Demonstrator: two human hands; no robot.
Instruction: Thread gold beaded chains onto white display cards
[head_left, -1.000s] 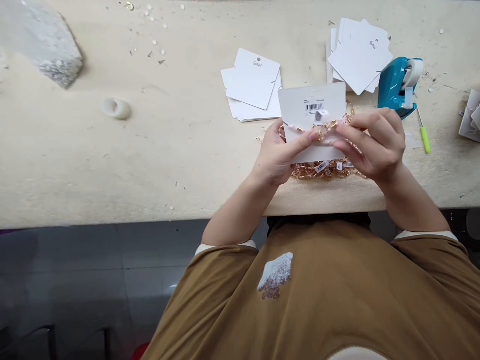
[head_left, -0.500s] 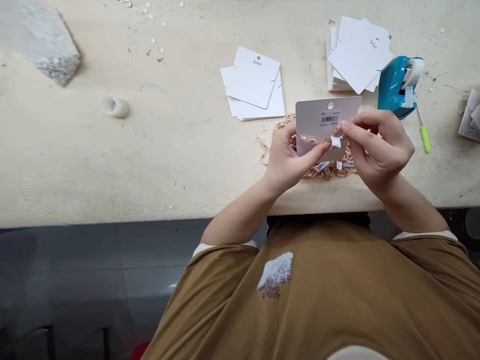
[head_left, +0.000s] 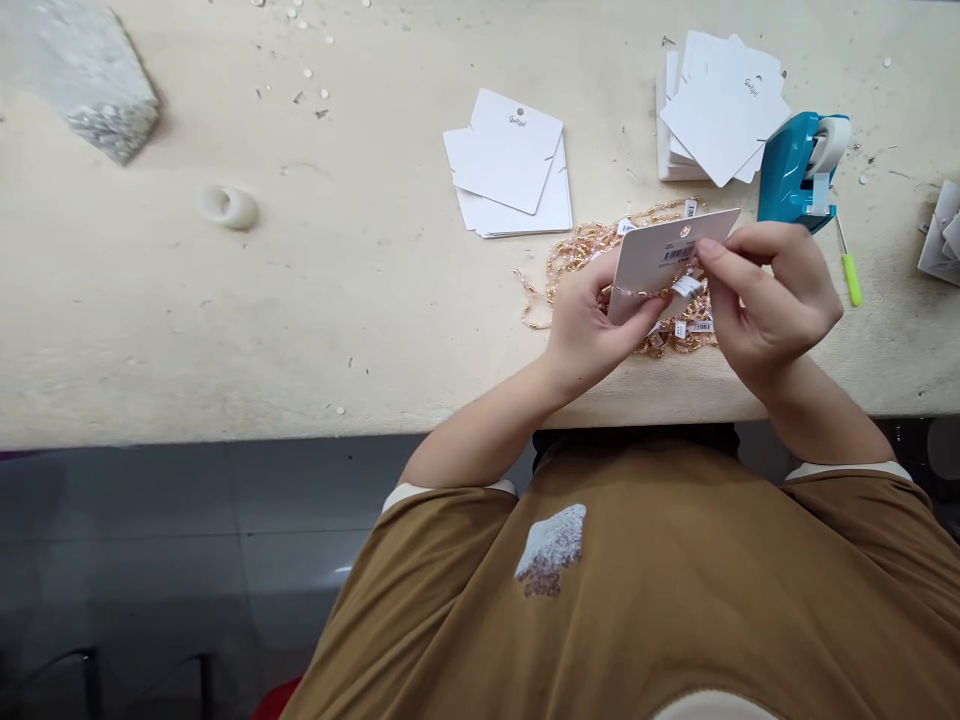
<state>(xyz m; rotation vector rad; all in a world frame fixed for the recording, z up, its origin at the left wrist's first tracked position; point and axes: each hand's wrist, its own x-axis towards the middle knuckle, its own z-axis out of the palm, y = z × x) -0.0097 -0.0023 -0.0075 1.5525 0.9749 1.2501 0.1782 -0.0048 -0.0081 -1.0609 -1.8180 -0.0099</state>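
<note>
A white display card (head_left: 652,260) with a barcode is gripped at its left edge by my left hand (head_left: 589,325), thumb across its face. A thin gold chain runs across the card. My right hand (head_left: 772,295) pinches the chain and its small white tag (head_left: 686,287) at the card's right side. Beneath both hands a heap of pink and gold chains (head_left: 577,255) with small tags lies on the beige table (head_left: 300,300).
Two stacks of blank white cards lie behind: one (head_left: 510,165) at the centre, one (head_left: 712,105) at the right. A teal tape dispenser (head_left: 799,165) and a green-handled tool (head_left: 851,275) sit at the right. A tape roll (head_left: 225,207) and a grey block (head_left: 90,85) are at the left.
The card has shifted right and tilted flatter in my hands, uncovering more of the chain heap. My right hand's fingers moved along to the tag on the chain.
</note>
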